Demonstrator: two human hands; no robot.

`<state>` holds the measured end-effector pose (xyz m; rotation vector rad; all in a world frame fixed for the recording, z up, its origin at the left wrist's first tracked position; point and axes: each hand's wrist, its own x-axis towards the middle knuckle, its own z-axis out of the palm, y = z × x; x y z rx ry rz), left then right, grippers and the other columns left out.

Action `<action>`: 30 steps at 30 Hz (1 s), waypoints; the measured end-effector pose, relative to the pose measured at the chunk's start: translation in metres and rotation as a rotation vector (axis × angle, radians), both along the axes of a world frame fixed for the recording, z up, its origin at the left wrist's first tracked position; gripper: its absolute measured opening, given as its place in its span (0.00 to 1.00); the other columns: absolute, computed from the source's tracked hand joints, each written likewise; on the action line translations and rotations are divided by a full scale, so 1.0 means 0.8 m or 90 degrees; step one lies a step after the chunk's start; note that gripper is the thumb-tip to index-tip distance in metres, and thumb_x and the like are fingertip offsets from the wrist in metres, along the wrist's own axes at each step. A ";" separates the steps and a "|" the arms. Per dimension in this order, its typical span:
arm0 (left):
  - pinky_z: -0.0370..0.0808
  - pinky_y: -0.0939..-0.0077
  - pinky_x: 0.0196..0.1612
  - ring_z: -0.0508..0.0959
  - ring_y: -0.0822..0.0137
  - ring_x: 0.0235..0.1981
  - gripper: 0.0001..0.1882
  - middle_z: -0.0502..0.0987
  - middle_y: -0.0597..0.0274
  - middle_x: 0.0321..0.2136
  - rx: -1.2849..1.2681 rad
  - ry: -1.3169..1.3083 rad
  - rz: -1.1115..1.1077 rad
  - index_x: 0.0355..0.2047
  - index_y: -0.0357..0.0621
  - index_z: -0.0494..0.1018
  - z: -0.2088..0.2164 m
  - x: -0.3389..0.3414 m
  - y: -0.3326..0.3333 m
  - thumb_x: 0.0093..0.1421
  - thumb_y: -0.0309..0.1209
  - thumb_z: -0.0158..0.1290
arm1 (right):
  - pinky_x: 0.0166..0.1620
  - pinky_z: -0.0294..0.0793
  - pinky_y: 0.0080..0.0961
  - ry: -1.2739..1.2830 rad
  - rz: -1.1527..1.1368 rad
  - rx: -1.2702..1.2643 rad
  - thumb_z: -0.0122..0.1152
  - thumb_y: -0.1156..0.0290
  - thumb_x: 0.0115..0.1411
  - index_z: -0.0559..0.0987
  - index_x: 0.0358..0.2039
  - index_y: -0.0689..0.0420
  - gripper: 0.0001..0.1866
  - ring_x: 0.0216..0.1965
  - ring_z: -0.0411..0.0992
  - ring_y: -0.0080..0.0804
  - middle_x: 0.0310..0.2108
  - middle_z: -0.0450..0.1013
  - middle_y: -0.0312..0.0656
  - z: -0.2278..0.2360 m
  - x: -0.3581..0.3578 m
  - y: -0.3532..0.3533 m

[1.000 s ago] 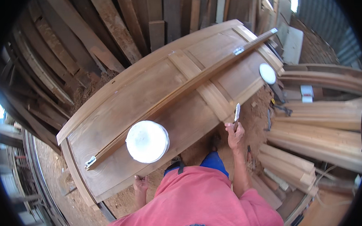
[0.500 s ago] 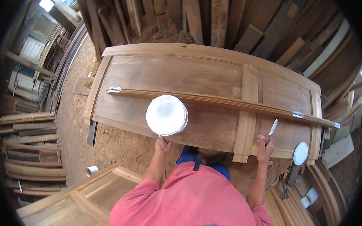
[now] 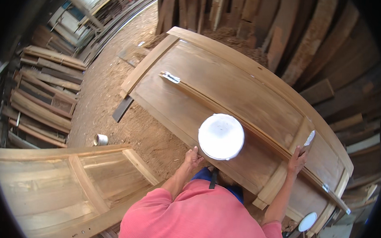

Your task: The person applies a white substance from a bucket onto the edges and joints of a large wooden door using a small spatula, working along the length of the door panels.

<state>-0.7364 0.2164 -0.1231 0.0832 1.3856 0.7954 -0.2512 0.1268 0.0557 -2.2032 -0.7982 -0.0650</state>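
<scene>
White-tipped tool [image 3: 310, 139] is standing up from the closed fingers of the right hand [image 3: 298, 161], hanging over the right half of the door [image 3: 243, 85]; whether its tip is touching the wood, I cannot tell. The left hand [image 3: 192, 158] is staying low at the door's near edge, just beside the pail [image 3: 221, 137], its thumb pointing up; whether it is gripping the edge, I cannot tell. The hands are working well apart. The white pail is sitting by the near edge, left of the door's middle. Behind it a strip [image 3: 237, 117] is running lengthwise and sticking out past the right end, showing pale patches near both ends. A white lid [image 3: 308, 222] is lying by the near right corner. A second door [image 3: 88, 182] is lying at the person's left, and a cup [image 3: 100, 139] is resting on the ground [image 3: 134, 129] beyond it.
</scene>
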 end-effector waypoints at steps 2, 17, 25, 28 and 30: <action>0.79 0.61 0.36 0.78 0.65 0.30 0.11 0.77 0.64 0.33 0.004 0.011 0.087 0.42 0.48 0.71 0.018 -0.018 0.015 0.73 0.41 0.47 | 0.43 0.69 0.51 0.009 0.030 -0.053 0.56 0.52 0.68 0.74 0.40 0.70 0.26 0.37 0.73 0.63 0.34 0.75 0.65 -0.009 0.002 0.045; 0.79 0.65 0.32 0.77 0.66 0.28 0.10 0.76 0.64 0.31 0.178 0.103 0.039 0.40 0.48 0.70 0.012 -0.123 0.123 0.73 0.40 0.46 | 0.44 0.70 0.50 -0.007 -0.027 -0.148 0.54 0.52 0.69 0.77 0.39 0.64 0.23 0.41 0.74 0.56 0.36 0.76 0.55 -0.111 0.039 0.090; 0.79 0.58 0.41 0.78 0.61 0.37 0.10 0.77 0.61 0.40 0.108 0.065 0.085 0.47 0.49 0.68 0.015 -0.131 0.103 0.73 0.40 0.47 | 0.39 0.70 0.54 -0.035 -0.080 -0.171 0.58 0.50 0.67 0.73 0.32 0.64 0.24 0.35 0.74 0.64 0.31 0.75 0.62 -0.077 0.001 0.122; 0.79 0.59 0.41 0.78 0.62 0.37 0.11 0.77 0.62 0.41 0.092 0.035 0.034 0.49 0.51 0.67 0.004 -0.148 0.111 0.73 0.41 0.48 | 0.37 0.69 0.56 0.001 -0.126 -0.178 0.58 0.52 0.66 0.72 0.35 0.64 0.23 0.35 0.74 0.67 0.31 0.75 0.64 -0.060 0.002 0.106; 0.79 0.61 0.40 0.78 0.62 0.36 0.13 0.77 0.62 0.42 0.060 0.037 0.039 0.52 0.53 0.67 0.002 -0.147 0.112 0.72 0.42 0.49 | 0.37 0.69 0.56 -0.003 -0.134 -0.164 0.58 0.52 0.66 0.72 0.35 0.64 0.23 0.35 0.74 0.67 0.30 0.75 0.64 -0.052 -0.005 0.107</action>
